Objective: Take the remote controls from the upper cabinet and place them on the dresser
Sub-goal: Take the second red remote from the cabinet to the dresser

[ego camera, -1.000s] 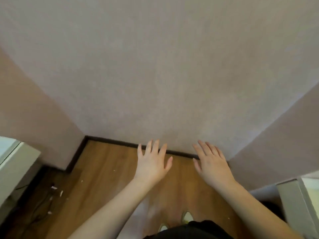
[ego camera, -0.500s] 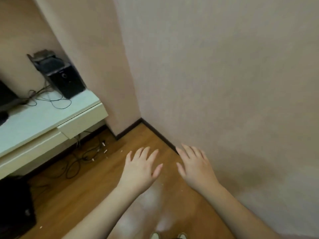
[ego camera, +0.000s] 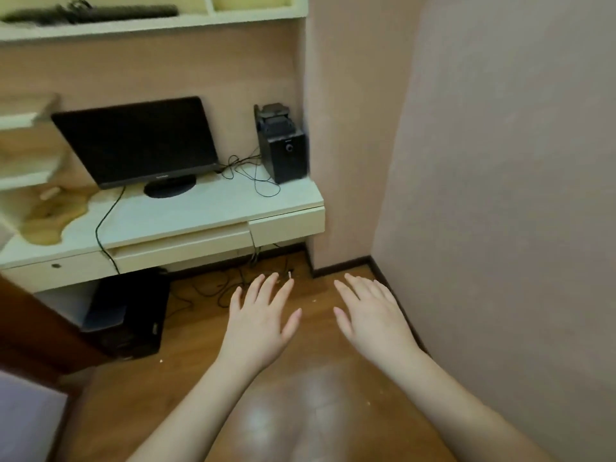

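Note:
My left hand [ego camera: 260, 321] and my right hand [ego camera: 370, 315] are both held out flat over the wooden floor, palms down, fingers spread, holding nothing. No remote control is recognisable in view. A white upper shelf [ego camera: 153, 26] runs along the top left, with a long dark object [ego camera: 100, 13] and tangled cables lying on it; what that object is I cannot tell. A dresser is not visible.
A white desk [ego camera: 213, 211] with drawers stands ahead left, carrying a black monitor [ego camera: 136, 141], a black speaker [ego camera: 283, 148] and loose cables. A black computer tower [ego camera: 130, 318] sits under it. A pink wall [ego camera: 500, 195] closes the right side; a brown door edge [ego camera: 30, 331] is at left.
The view has swung left from the bare wall corner to the desk, monitor and upper shelf. Both hands stay open and empty in front of me.

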Demonstrator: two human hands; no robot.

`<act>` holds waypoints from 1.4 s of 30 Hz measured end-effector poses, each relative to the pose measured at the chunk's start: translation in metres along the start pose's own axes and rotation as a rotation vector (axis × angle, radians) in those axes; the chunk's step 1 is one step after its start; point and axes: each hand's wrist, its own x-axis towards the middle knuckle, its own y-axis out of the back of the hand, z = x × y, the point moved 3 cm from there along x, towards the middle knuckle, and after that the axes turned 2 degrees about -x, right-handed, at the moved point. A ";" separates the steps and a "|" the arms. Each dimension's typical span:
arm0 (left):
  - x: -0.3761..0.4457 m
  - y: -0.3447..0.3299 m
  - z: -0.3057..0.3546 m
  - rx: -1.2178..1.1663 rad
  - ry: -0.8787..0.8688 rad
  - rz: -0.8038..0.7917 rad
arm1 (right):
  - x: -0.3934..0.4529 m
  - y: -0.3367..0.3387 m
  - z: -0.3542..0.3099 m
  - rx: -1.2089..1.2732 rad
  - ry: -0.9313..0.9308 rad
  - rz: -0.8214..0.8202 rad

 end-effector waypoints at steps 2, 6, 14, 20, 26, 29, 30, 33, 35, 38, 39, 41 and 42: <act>0.002 0.006 -0.029 -0.013 0.034 0.022 | 0.024 -0.003 -0.027 -0.018 0.051 -0.014; 0.012 0.024 -0.089 -0.039 0.067 0.065 | 0.076 -0.010 -0.080 -0.050 0.092 -0.040; 0.050 0.056 -0.171 0.020 0.007 0.093 | 0.157 -0.006 -0.150 -0.117 0.139 -0.001; 0.105 0.075 -0.186 0.047 -0.054 0.098 | 0.205 0.006 -0.148 -0.135 0.149 0.053; 0.176 0.074 -0.170 -0.025 -0.022 0.041 | 0.274 0.022 -0.105 -0.204 0.212 0.095; 0.214 0.075 -0.156 -0.023 -0.007 0.047 | 0.301 0.029 -0.076 -0.183 0.202 0.127; 0.227 0.078 -0.151 -0.016 -0.002 0.052 | 0.309 0.032 -0.068 -0.181 0.202 0.135; 0.266 0.090 -0.140 0.024 0.005 0.086 | 0.333 0.045 -0.049 -0.182 0.198 0.164; 0.287 0.100 -0.136 0.038 0.016 0.106 | 0.348 0.052 -0.037 -0.155 0.189 0.200; 0.311 0.117 -0.135 0.103 0.002 0.163 | 0.369 0.060 -0.028 -0.144 0.197 0.227; 0.319 0.122 -0.135 0.121 -0.003 0.187 | 0.377 0.063 -0.026 -0.140 0.199 0.237; 0.335 0.131 -0.137 0.114 -0.009 0.212 | 0.394 0.069 -0.024 -0.134 0.197 0.257; 0.344 0.135 -0.139 0.100 -0.015 0.219 | 0.403 0.072 -0.025 -0.134 0.199 0.271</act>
